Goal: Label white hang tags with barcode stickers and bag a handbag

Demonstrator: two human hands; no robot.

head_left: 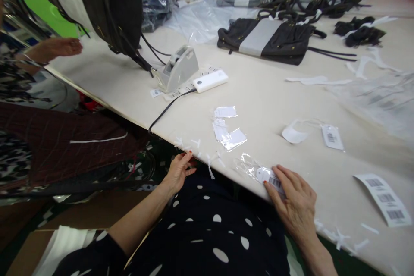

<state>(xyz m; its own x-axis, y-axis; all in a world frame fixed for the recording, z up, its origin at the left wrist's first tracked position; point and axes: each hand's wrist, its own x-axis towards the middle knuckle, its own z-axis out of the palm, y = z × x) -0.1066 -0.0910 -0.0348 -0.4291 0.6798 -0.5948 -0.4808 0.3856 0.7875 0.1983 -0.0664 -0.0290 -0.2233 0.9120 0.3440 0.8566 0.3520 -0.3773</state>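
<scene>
My right hand [296, 200] lies flat on the table's near edge, fingers stretched out, fingertips resting on a white barcode tag [270, 177] in a clear plastic sleeve. My left hand [179, 169] is at the table's edge [155, 131], fingers loosely extended and touching strips of tape [194, 148] stuck there. It holds nothing that I can see. More sleeved tags [228, 131] lie just beyond, between my hands.
A grey tape dispenser [177, 69], a white power bank [210, 81] with a black cable, and barcode label strips [384, 198] lie on the table. Black and grey bags [268, 39] sit farther back. Another person's hand [61, 46] is at the far left, by a hanging black bag [110, 4].
</scene>
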